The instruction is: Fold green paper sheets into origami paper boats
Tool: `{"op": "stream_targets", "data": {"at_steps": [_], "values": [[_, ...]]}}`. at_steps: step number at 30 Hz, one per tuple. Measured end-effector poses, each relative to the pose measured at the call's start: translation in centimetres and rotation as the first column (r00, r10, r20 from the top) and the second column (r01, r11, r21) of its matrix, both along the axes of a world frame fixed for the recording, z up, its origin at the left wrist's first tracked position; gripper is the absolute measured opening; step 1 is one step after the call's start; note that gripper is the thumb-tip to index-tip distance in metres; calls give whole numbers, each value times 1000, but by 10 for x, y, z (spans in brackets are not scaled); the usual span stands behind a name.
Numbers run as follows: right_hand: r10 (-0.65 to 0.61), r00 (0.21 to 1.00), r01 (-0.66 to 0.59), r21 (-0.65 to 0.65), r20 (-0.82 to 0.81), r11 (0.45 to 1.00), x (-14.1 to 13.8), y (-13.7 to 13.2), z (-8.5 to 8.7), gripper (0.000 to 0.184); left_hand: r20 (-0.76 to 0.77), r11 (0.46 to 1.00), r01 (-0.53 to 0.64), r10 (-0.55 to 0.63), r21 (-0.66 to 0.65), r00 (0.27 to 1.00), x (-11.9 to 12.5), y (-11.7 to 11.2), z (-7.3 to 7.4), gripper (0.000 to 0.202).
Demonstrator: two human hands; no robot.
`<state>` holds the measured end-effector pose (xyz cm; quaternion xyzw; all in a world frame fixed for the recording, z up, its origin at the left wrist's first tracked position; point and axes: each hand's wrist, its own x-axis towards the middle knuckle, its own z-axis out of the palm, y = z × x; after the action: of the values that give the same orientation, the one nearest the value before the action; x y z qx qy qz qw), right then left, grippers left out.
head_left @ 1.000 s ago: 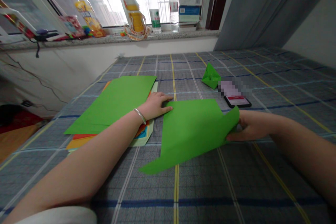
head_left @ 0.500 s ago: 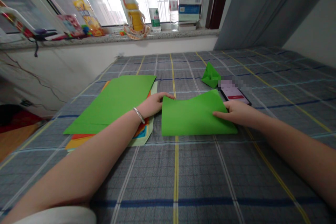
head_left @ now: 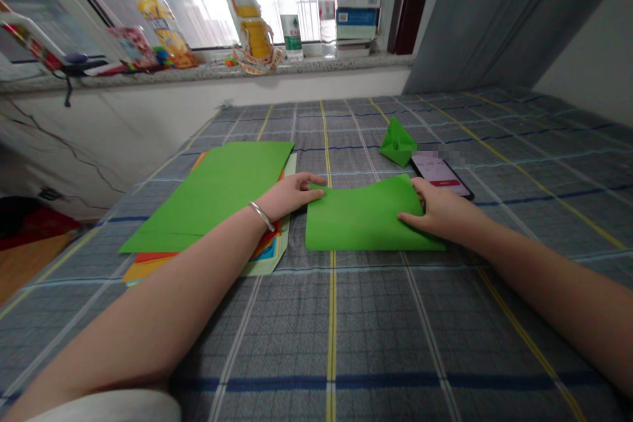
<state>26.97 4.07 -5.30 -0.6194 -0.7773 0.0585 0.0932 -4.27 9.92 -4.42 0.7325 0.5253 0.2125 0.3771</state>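
Note:
A green sheet of paper (head_left: 359, 217), bent over toward me with a rounded near edge, lies between my hands on the checked cloth. My left hand (head_left: 293, 193), a silver bangle at its wrist, pinches the sheet's far left corner, thumb on top. On the other side, my right hand (head_left: 429, 206) grips the right edge, thumb on the upper face and the other fingers partly hidden behind it. Beyond the sheet stands a folded green paper shape (head_left: 397, 142), pointed at the top. A phone (head_left: 442, 175) with a lit screen lies just past my right hand.
Left of my left hand is a stack of coloured paper, a green sheet (head_left: 222, 188) on top. Along the windowsill (head_left: 316, 63) stand several bottles, a yellow cup (head_left: 257, 33) and stacked boxes (head_left: 357, 16). A grey curtain (head_left: 489, 20) hangs at the right.
My left thumb has come over onto the top of the sheet's corner. The right hand has shifted slightly up and left, and the sheet's far edge sits a little lower.

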Motion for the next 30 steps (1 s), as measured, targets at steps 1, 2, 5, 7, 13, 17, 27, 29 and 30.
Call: {"op": "stream_targets", "data": {"at_steps": [1, 2, 5, 7, 13, 17, 27, 29, 30], "values": [[-5, 1000, 6, 24, -30, 1000, 0, 0, -1, 75, -26, 1000, 15, -15, 7, 1000, 0, 1, -1, 48], [-7, 998, 10, 48, -65, 999, 0, 0, -3, 87, -46, 1000, 26, -25, 15, 999, -1, 2, -2, 49], [18, 991, -3, 108, -134, 994, 1, 1, -5, 102, -75, 999, 43, -41, 15, 996, 0, 3, -5, 52], [73, 988, -53, 146, -134, 988, 1, 3, -6, 95, -73, 998, 58, -56, 22, 996, 1, 3, -7, 53], [165, 974, -131, 207, -158, 970, 4, 10, -13, 66, -126, 980, 74, -52, 183, 991, 7, -1, -9, 38], [179, 971, -137, 240, -161, 961, 5, 14, -16, 62, -76, 976, 45, -30, 213, 997, 10, -3, -11, 32], [114, 987, -81, 269, -110, 960, 2, 12, -13, 59, 154, 973, -25, -11, 229, 988, 12, -7, -13, 30], [124, 977, -67, 305, -172, 950, 3, 13, -12, 51, 209, 975, -46, -1, 217, 978, 13, -7, -13, 29], [123, 969, -49, 321, -214, 946, 4, 14, -12, 46, 229, 976, -55, 6, 209, 973, 13, -7, -13, 28]]}}
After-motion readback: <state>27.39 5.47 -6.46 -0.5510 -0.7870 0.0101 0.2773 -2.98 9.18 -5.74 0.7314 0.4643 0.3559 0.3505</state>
